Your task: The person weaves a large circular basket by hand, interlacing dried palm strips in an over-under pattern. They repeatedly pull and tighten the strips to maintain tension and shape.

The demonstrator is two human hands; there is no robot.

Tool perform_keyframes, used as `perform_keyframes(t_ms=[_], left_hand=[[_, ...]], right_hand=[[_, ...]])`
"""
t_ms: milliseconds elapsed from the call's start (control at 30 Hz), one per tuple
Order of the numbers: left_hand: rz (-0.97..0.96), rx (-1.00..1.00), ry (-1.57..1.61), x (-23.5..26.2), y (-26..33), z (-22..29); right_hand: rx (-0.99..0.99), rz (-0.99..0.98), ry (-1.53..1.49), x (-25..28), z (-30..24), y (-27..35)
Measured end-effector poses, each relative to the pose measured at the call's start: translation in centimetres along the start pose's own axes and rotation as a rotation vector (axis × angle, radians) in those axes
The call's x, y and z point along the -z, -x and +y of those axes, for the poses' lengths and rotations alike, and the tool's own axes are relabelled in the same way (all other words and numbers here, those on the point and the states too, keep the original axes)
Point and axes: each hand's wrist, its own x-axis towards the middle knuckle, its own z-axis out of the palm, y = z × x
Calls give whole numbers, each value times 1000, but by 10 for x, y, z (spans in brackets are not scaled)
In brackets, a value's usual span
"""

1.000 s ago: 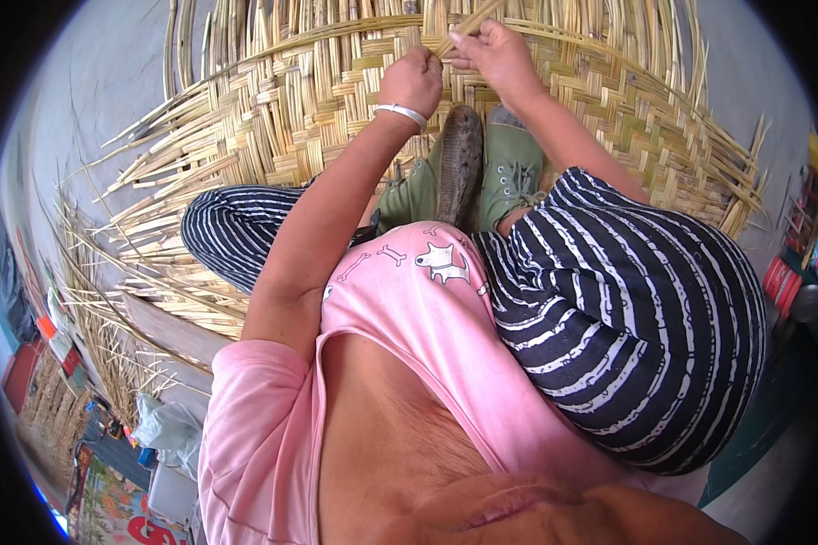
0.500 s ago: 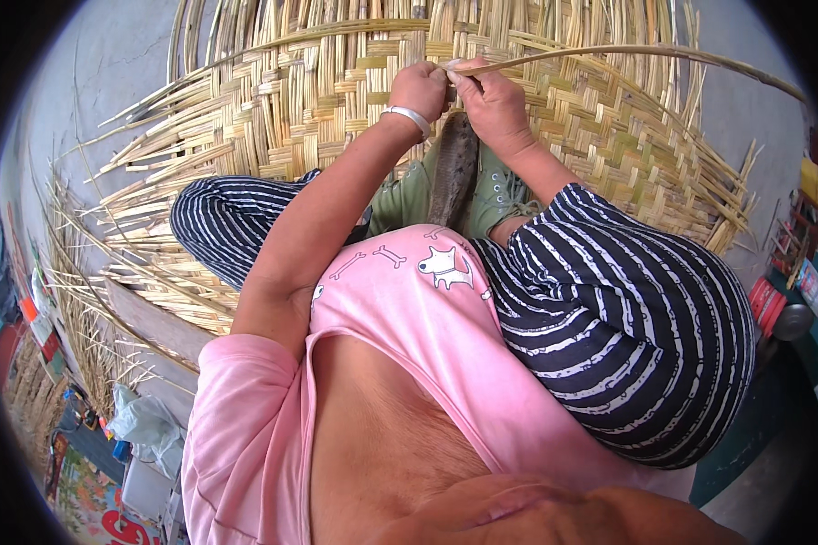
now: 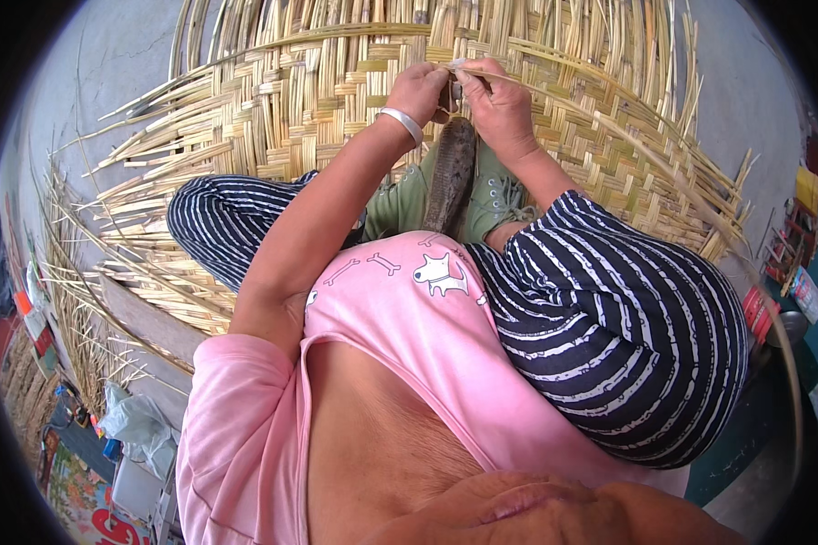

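A large woven mat of split reeds (image 3: 327, 113) spreads before me under my feet. Over it, close together, my left hand (image 3: 418, 95) and my right hand (image 3: 498, 107) are both closed, pinching a long reed strip (image 3: 627, 141) where their fingertips nearly meet. From the right hand the strip arcs across the mat's right part, down past my knee. Just below the fingers lies a dark, worn, long piece (image 3: 450, 173) between my green shoes (image 3: 498, 195); I cannot tell its kind. The strip's end between the fingers is hidden.
Loose reed ends stick out around the mat's edges. A grey board (image 3: 154, 318) lies at the left, near a pile of thin stalks (image 3: 68, 300). A pale plastic bag (image 3: 141, 422) is at lower left. Red items (image 3: 759, 313) and a metal pot (image 3: 788, 329) stand at right.
The strip's free end has swung from pointing out to the far right down toward the lower right, bending past my knee. Both hands stay in nearly the same place.
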Motion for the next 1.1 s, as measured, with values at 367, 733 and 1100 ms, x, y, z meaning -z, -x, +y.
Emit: perform_keyframes(t_ms=[367,733,1100], left_hand=[[137,-206,-383,4,-21,-28],[2,91,303,23,-3,7],[-84,135,-234,91,16,-72]], right_hand=[[23,13,0,-4,5,2],[-96,-61,-346,-6,2,-7],[-348,-218,-158,-10,115,-94]])
